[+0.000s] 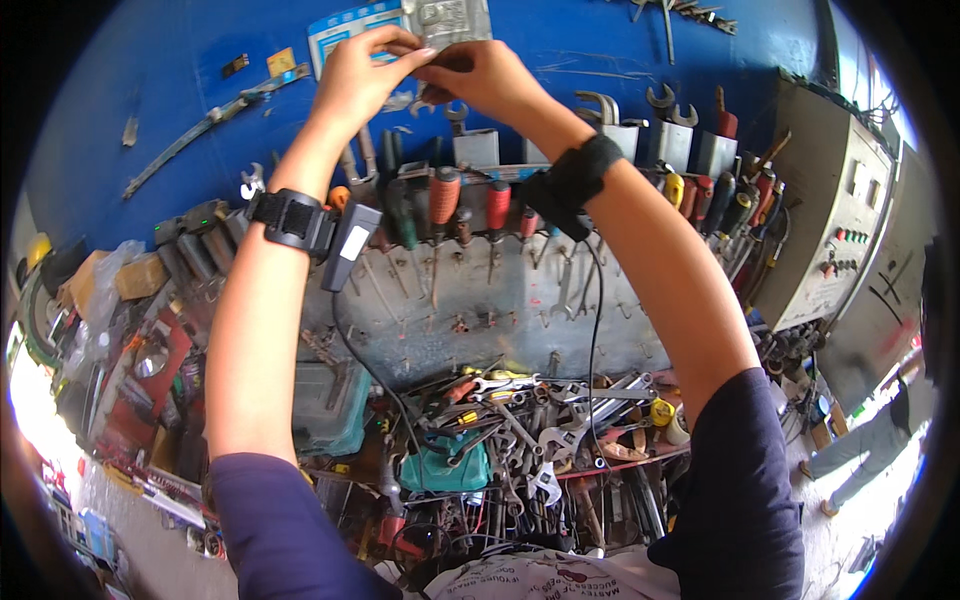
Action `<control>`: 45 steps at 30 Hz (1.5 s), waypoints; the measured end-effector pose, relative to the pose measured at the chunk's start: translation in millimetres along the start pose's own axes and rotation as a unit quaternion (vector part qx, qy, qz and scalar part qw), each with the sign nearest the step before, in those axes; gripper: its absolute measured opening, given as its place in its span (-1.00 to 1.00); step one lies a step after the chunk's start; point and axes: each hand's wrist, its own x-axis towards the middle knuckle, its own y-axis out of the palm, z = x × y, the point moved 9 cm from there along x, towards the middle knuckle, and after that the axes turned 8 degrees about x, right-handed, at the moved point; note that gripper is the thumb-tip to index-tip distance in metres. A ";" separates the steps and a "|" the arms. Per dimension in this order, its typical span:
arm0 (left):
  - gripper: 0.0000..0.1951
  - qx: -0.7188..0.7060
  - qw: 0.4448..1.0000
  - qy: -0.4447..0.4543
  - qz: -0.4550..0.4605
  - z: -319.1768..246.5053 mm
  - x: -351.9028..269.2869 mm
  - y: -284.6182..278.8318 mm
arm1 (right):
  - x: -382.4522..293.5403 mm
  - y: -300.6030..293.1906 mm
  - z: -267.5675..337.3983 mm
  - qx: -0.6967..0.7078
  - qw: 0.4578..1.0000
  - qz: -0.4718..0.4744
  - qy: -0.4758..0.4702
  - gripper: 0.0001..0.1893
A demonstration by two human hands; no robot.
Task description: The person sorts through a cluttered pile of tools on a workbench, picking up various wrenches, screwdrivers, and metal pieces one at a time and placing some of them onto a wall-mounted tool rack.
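Observation:
Both my hands are raised in front of the blue wall, with their fingertips meeting. The thumb and fingers of my left hand (pixel 364 71) are pinched together. My right hand (pixel 480 71) has its fingers curled towards the left thumb. Anything between the fingertips is too small or hidden to make out. Just behind them are a clear plastic pouch (pixel 454 19) and a blue and white printed sheet (pixel 330 30) on the wall. Below the hands, open-end wrenches (pixel 456 112) stand in a metal holder (pixel 476 148).
Screwdrivers, among them an orange-handled one (pixel 444 195), hang along a metal pegboard (pixel 480 322). Wrenches (pixel 559 442) and green plastic cases (pixel 446 461) crowd the bench below. A control cabinet (pixel 817 202) stands right, with a person's legs (pixel 855 450) beyond. Cables (pixel 352 349) trail from my wrist straps.

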 end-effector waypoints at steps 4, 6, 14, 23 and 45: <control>-0.76 0.023 0.994 -0.107 0.025 30.2 -27.3 -61.8 | 24.9 75.1 -6.8 0.072 0.996 0.036 0.033 -0.67; -0.76 0.026 0.985 -0.166 0.038 49.1 -42.3 -86.3 | 39.4 107.3 -15.9 0.098 0.993 0.045 0.053 -0.70; -0.77 -0.006 0.950 -0.304 -0.078 127.2 -122.5 -220.2 | 53.5 220.7 -2.5 0.121 0.987 0.081 0.075 -0.81; -0.84 -0.025 0.937 -0.340 -0.073 219.1 -159.8 -215.2 | 73.7 270.6 -35.0 0.095 0.995 0.034 0.025 -0.72; -0.76 0.298 0.923 -0.217 0.107 291.8 -204.3 -168.9 | 30.6 174.9 -36.9 0.122 0.991 0.039 0.027 -0.72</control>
